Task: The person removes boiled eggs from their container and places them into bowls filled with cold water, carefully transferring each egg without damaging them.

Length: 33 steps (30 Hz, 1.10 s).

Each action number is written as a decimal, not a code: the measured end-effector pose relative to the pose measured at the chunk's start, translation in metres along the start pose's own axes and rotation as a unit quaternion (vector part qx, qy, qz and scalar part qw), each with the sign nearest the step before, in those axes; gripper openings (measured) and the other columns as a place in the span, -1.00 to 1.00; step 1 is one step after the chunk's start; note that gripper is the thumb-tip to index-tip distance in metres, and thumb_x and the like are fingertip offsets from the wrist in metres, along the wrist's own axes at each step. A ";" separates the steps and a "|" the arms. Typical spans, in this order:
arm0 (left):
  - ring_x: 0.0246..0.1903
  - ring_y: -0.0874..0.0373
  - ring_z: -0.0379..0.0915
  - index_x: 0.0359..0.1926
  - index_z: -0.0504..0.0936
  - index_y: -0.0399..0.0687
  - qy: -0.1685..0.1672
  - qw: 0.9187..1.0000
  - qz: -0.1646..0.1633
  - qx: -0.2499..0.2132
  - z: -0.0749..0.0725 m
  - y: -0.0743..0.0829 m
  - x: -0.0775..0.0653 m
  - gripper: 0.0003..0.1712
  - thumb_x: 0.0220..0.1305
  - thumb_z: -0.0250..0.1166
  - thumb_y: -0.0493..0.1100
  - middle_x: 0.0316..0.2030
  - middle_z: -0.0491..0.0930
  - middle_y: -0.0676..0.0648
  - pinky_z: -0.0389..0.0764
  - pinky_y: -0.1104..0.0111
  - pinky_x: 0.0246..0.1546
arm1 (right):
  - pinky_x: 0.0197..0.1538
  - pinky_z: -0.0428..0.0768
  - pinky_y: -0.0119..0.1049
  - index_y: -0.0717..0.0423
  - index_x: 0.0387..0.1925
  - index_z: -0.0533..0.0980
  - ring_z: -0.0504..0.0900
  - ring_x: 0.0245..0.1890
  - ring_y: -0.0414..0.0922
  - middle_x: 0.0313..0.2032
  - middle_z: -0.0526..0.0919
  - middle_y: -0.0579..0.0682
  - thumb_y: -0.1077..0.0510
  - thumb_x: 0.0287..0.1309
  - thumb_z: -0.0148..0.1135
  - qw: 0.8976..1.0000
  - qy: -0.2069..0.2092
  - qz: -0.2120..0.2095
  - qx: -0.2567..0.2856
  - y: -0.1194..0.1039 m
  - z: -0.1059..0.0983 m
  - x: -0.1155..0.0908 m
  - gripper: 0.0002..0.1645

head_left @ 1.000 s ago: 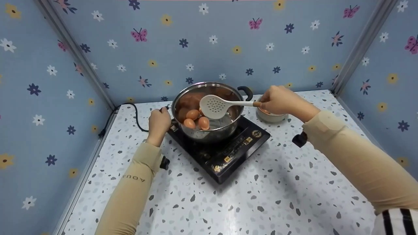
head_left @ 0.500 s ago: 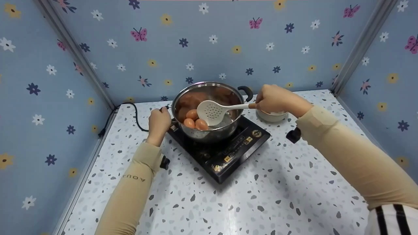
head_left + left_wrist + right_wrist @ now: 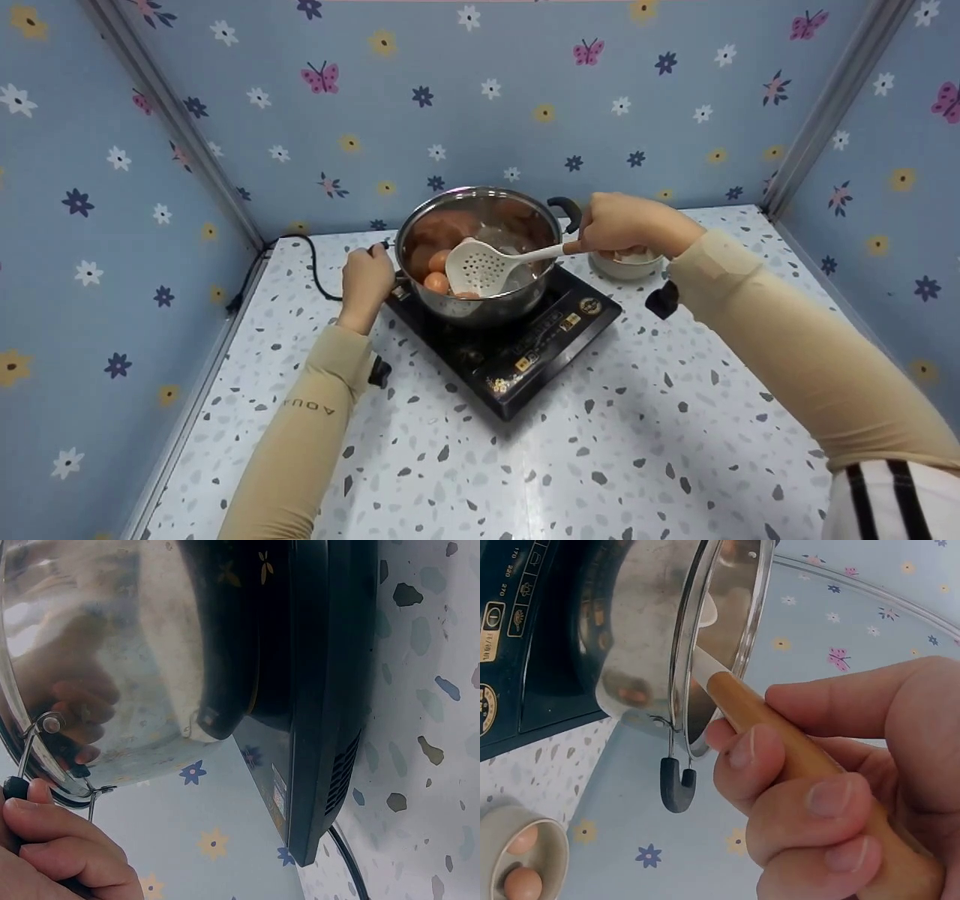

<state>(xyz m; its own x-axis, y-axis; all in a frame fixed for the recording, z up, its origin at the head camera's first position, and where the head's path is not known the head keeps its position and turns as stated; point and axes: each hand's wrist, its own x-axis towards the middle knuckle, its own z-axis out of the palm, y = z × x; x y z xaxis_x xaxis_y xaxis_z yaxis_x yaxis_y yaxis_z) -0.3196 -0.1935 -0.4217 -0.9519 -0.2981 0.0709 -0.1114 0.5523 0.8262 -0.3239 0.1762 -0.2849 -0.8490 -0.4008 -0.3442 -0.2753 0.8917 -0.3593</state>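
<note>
A steel pot point(image 3: 480, 311) with black side handles holds several brown eggs point(image 3: 436, 282) and what looks like clear water. My left hand point(image 3: 366, 286) grips the pot's left handle; in the left wrist view its fingers point(image 3: 71, 847) curl round the black grip. With my right hand point(image 3: 626, 223) I hold a slotted spoon point(image 3: 480, 266) by its wooden handle point(image 3: 780, 735). The spoon's white perforated head is down inside the pot beside the eggs, partly covering one at the front.
Under the pot is a black induction cooker point(image 3: 517, 375), its cord point(image 3: 315, 274) running off left. A cream bowl point(image 3: 628, 268) with brown eggs point(image 3: 523, 885) stands right of the pot, partly behind my right hand. A flowered wall point(image 3: 480, 90) rises behind the speckled table point(image 3: 600, 450).
My right hand has moved left and the slotted spoon's head has gone lower into the pot, over the front egg. My left hand keeps its hold on the handle.
</note>
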 end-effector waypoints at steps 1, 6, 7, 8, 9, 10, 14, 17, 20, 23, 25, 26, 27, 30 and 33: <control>-0.45 -0.01 0.38 -0.16 0.55 -0.29 0.000 1.000 0.001 0.000 0.000 0.000 0.000 -0.48 0.77 -0.20 -0.03 -0.40 0.46 -0.15 0.42 0.15 -0.28 | -0.64 0.24 -0.40 0.24 -0.19 0.77 0.24 -0.75 -0.27 -0.70 0.49 -0.14 0.09 0.48 0.23 1.000 -0.003 0.002 0.003 0.000 -0.001 0.000 -0.68; -0.45 -0.01 0.35 -0.17 0.54 -0.29 0.000 1.000 0.004 0.003 0.000 0.000 0.001 -0.49 0.77 -0.21 -0.05 -0.40 0.43 -0.16 0.41 0.15 -0.29 | -0.65 0.23 -0.38 0.23 -0.31 0.74 0.20 -0.76 -0.26 -0.72 0.45 -0.13 0.14 0.42 0.20 1.000 -0.022 0.006 0.007 0.000 -0.007 -0.001 -0.71; -0.44 -0.03 0.36 -0.17 0.54 -0.30 0.000 1.000 0.004 0.004 0.000 0.000 0.001 -0.49 0.77 -0.21 -0.04 -0.39 0.43 -0.17 0.41 0.14 -0.27 | -0.65 0.22 -0.38 0.22 -0.33 0.74 0.20 -0.76 -0.26 -0.72 0.44 -0.13 0.14 0.41 0.20 1.000 -0.025 0.007 0.006 0.000 -0.008 -0.001 -0.71; -0.42 -0.04 0.36 -0.17 0.54 -0.31 0.000 1.000 0.003 0.004 0.000 0.001 0.001 -0.48 0.76 -0.21 -0.04 -0.38 0.43 -0.18 0.42 0.11 -0.25 | -0.65 0.22 -0.38 0.20 -0.35 0.73 0.19 -0.77 -0.26 -0.73 0.43 -0.13 0.12 0.43 0.22 1.000 -0.028 0.007 0.007 0.000 -0.010 -0.002 -0.70; -0.40 -0.06 0.38 -0.16 0.55 -0.32 0.000 1.000 0.002 0.005 0.000 0.001 0.002 -0.47 0.76 -0.21 -0.04 -0.37 0.44 -0.18 0.44 0.09 -0.22 | -0.65 0.22 -0.38 0.18 -0.38 0.72 0.19 -0.77 -0.27 -0.73 0.42 -0.14 0.12 0.43 0.21 0.999 -0.032 0.005 0.008 0.000 -0.011 -0.002 -0.70; -0.38 -0.07 0.39 -0.14 0.56 -0.34 0.000 1.000 0.002 0.006 -0.001 0.002 0.002 -0.46 0.76 -0.21 -0.04 -0.36 0.45 -0.19 0.46 0.06 -0.19 | -0.64 0.21 -0.38 0.16 -0.44 0.70 0.19 -0.78 -0.27 -0.74 0.41 -0.15 0.11 0.45 0.23 0.999 -0.036 0.003 0.009 0.000 -0.012 -0.002 -0.66; -0.31 -0.13 0.43 -0.04 0.59 -0.44 0.001 1.000 0.000 0.011 0.000 0.003 0.001 -0.43 0.76 -0.21 -0.05 -0.32 0.48 -0.23 0.51 -0.03 -0.08 | -0.62 0.23 -0.38 0.07 -0.64 0.63 0.20 -0.79 -0.28 -0.76 0.39 -0.16 0.12 0.46 0.22 0.998 -0.055 -0.003 0.016 0.000 -0.018 -0.004 -0.54; -0.30 -0.15 0.45 -0.01 0.59 -0.46 0.000 1.000 -0.002 0.013 0.000 0.002 0.001 -0.42 0.77 -0.22 -0.05 -0.31 0.49 -0.25 0.52 -0.05 -0.06 | -0.59 0.26 -0.36 0.06 -0.66 0.62 0.21 -0.77 -0.27 -0.74 0.39 -0.15 0.21 0.40 0.16 0.997 -0.071 -0.004 0.029 0.002 -0.021 -0.005 -0.55; -0.28 -0.16 0.46 0.02 0.59 -0.49 0.001 1.000 -0.002 0.014 0.000 0.002 0.001 -0.41 0.77 -0.21 -0.05 -0.29 0.50 -0.26 0.53 -0.07 -0.03 | -0.58 0.27 -0.37 0.10 -0.56 0.66 0.23 -0.75 -0.26 -0.71 0.39 -0.15 0.20 0.42 0.17 0.996 -0.083 -0.011 0.038 0.004 -0.022 -0.004 -0.62; -0.28 -0.16 0.47 0.00 0.60 -0.48 0.003 1.000 -0.001 0.013 0.000 0.003 0.001 -0.42 0.77 -0.21 -0.06 -0.29 0.51 -0.26 0.53 -0.06 -0.03 | -0.59 0.26 -0.37 0.14 -0.44 0.71 0.23 -0.74 -0.26 -0.69 0.41 -0.14 0.17 0.42 0.20 0.995 -0.086 -0.018 0.039 0.006 -0.022 -0.003 -0.70; -0.29 -0.15 0.46 -0.03 0.59 -0.45 0.005 1.000 0.000 0.012 0.000 0.003 0.001 -0.43 0.76 -0.20 -0.05 -0.31 0.50 -0.25 0.53 -0.05 -0.05 | -0.60 0.25 -0.37 0.17 -0.39 0.71 0.22 -0.74 -0.26 -0.69 0.42 -0.13 0.20 0.40 0.19 0.995 -0.088 -0.024 0.042 0.007 -0.022 -0.002 -0.73; -0.30 -0.15 0.46 -0.04 0.58 -0.43 0.004 1.000 0.001 0.011 0.000 0.003 0.001 -0.44 0.77 -0.21 -0.05 -0.31 0.50 -0.24 0.53 -0.04 -0.05 | -0.60 0.25 -0.37 0.18 -0.37 0.72 0.22 -0.74 -0.27 -0.68 0.43 -0.12 0.20 0.38 0.18 0.995 -0.088 -0.024 0.045 0.007 -0.021 -0.002 -0.74; -0.30 -0.15 0.47 -0.05 0.58 -0.42 0.005 1.000 0.000 0.011 0.000 0.002 0.001 -0.44 0.76 -0.21 -0.05 -0.32 0.50 -0.23 0.53 -0.03 -0.06 | -0.60 0.25 -0.37 0.20 -0.36 0.71 0.22 -0.73 -0.27 -0.67 0.44 -0.12 0.23 0.35 0.16 0.994 -0.090 -0.027 0.046 0.007 -0.021 -0.001 -0.75; -0.29 -0.15 0.47 -0.04 0.58 -0.41 0.002 1.000 -0.002 0.007 0.000 0.002 0.001 -0.44 0.77 -0.21 -0.04 -0.32 0.50 -0.22 0.53 -0.04 -0.06 | -0.61 0.24 -0.36 0.23 -0.30 0.72 0.21 -0.73 -0.26 -0.67 0.47 -0.11 0.24 0.34 0.14 0.993 -0.099 -0.026 0.056 0.009 -0.020 0.000 -0.75; -0.29 -0.13 0.47 -0.01 0.58 -0.43 0.003 1.000 -0.003 0.007 0.000 0.001 0.002 -0.42 0.77 -0.21 -0.03 -0.31 0.50 -0.22 0.53 -0.01 -0.08 | -0.60 0.26 -0.36 0.23 -0.19 0.73 0.23 -0.73 -0.26 -0.65 0.51 -0.10 0.21 0.40 0.14 0.991 -0.113 -0.015 0.069 0.010 -0.020 0.002 -0.74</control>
<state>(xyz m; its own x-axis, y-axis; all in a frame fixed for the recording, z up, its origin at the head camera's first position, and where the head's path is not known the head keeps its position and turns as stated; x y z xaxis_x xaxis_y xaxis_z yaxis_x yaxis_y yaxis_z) -0.3218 -0.1931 -0.4209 -0.9494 -0.3066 0.0688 -0.1220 0.5615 0.8184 -0.3372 0.1888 -0.2718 -0.7143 -0.4776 -0.5115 -0.2213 0.8475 -0.4824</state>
